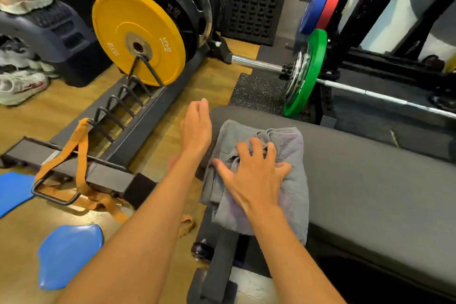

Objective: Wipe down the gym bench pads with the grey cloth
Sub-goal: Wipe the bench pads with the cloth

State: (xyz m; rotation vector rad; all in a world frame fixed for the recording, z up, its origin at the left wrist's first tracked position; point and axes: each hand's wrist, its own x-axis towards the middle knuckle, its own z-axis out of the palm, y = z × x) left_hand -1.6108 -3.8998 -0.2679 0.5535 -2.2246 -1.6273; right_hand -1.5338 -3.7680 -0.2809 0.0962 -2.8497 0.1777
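Observation:
The grey cloth [286, 153] lies crumpled on the left end of the dark grey bench pad [370, 180], with part of it hanging over the pad's near-left edge. My right hand [254, 175] rests palm-down on the cloth, fingers spread and bunching the fabric. My left hand [196, 128] hovers just left of the pad's end, above the floor, fingers straight and together, holding nothing.
A plate rack [118, 131] with a yellow 15 kg plate [138, 37] stands to the left on the wooden floor. A barbell with a green plate [306, 71] lies beyond the bench. Orange straps [81, 155], blue pads [69, 254] and shoes [19, 86] lie at left.

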